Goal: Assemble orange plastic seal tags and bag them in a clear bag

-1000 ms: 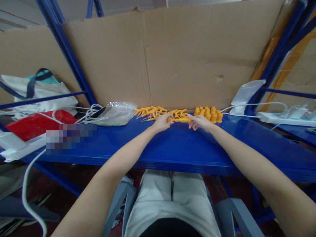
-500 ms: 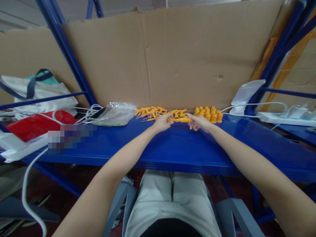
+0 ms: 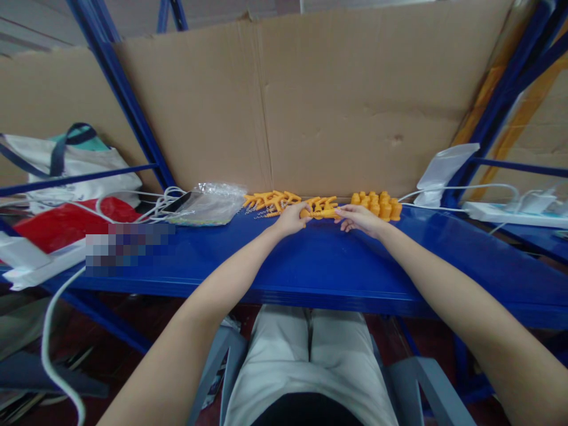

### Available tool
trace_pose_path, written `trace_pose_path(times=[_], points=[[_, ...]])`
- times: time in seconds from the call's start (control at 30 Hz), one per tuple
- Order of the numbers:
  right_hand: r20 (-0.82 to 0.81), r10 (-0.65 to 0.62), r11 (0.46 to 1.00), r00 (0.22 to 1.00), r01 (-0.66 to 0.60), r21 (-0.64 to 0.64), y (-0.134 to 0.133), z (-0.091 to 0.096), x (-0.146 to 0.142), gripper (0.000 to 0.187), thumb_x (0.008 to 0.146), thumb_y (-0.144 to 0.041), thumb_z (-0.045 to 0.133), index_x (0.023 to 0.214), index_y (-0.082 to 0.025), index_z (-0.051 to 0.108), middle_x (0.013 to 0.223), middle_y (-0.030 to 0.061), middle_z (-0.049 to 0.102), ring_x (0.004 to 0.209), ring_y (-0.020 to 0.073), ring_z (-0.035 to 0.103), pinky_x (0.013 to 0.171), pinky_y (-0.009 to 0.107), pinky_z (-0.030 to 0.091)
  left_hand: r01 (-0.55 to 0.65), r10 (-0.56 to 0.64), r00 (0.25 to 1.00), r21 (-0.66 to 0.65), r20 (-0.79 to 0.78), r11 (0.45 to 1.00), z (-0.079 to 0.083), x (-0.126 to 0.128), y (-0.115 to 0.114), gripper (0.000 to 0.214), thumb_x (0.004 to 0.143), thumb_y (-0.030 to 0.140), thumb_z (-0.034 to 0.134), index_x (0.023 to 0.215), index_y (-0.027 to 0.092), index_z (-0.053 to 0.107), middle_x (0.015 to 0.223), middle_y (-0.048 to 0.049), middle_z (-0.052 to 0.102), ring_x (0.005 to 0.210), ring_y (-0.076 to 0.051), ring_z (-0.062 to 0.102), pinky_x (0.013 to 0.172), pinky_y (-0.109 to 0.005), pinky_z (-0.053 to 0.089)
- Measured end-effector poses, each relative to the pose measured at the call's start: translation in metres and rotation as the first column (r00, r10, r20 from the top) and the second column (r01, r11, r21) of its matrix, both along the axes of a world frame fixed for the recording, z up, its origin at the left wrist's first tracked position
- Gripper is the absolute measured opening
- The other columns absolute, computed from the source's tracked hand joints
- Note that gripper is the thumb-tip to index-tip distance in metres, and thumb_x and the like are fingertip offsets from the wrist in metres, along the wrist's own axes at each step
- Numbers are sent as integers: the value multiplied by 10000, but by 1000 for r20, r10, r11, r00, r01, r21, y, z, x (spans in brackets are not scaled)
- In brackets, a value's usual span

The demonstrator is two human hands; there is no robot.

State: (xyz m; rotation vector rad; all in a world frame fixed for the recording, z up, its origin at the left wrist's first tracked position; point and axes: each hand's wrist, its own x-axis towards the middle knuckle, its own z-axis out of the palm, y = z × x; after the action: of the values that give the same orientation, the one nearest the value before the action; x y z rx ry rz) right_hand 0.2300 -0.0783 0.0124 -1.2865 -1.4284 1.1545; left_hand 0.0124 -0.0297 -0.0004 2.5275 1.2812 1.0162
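Between my hands, just above the blue tabletop (image 3: 310,260), lies a long orange plastic piece (image 3: 323,213) held level. My left hand (image 3: 291,220) is closed round its left end. The fingertips of my right hand (image 3: 360,219) pinch its right end, the other fingers curled loosely below. Behind and left of my left hand is a pile of orange branched pieces (image 3: 273,201) with metal spiral screws. More orange branched parts (image 3: 326,202) lie just behind the held piece. Right of my right hand stand several orange knobbed cylinders (image 3: 377,204) in close rows.
A clear plastic bag (image 3: 208,204) lies left of the pile, near white cables (image 3: 168,198). Farther left are a red bag (image 3: 80,222) and a cloth tote (image 3: 75,157). A power strip (image 3: 510,212) stands at right. A cardboard sheet (image 3: 332,106) closes the back.
My right hand has turned a little, its fingertips now drawn closer on the piece's right end. The held piece looks slimmer and slightly higher. My left hand has barely moved.
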Motion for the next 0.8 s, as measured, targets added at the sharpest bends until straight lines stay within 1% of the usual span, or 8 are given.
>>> trace_pose_path(times=[0.1,0.33,0.53,0.8], points=[[1,-9,1000,1000,9,1,0,0,0,56,932,-198,582,952,-150,602,719,27,680,483,75,585,447,169,467,2,-3,1000,13,8,1000,0,0,1,169,747,109,643,910,158,638,710,12,626,723,-152,612,737,-266,475],[17,-26,999,1000,26,27,0,0,-2,68,924,-196,594,960,-141,608,723,30,686,489,69,583,456,162,465,32,-32,999,-15,2,999,1,-2,2,159,758,142,646,913,170,625,694,21,614,739,-151,613,730,-259,479],[13,-25,999,1000,24,44,2,-2,-1,70,909,-211,616,931,-145,616,725,35,691,495,78,589,466,175,468,32,-32,999,-23,-9,999,2,-3,1,162,770,148,631,932,163,625,727,8,632,754,-156,618,741,-271,488],[35,-37,998,999,35,50,1,-3,-2,109,904,-225,623,970,-137,625,751,41,698,498,74,594,487,177,488,24,-25,1000,-32,-8,999,0,-3,0,188,776,160,630,963,157,641,756,-7,659,762,-162,635,751,-277,497]])
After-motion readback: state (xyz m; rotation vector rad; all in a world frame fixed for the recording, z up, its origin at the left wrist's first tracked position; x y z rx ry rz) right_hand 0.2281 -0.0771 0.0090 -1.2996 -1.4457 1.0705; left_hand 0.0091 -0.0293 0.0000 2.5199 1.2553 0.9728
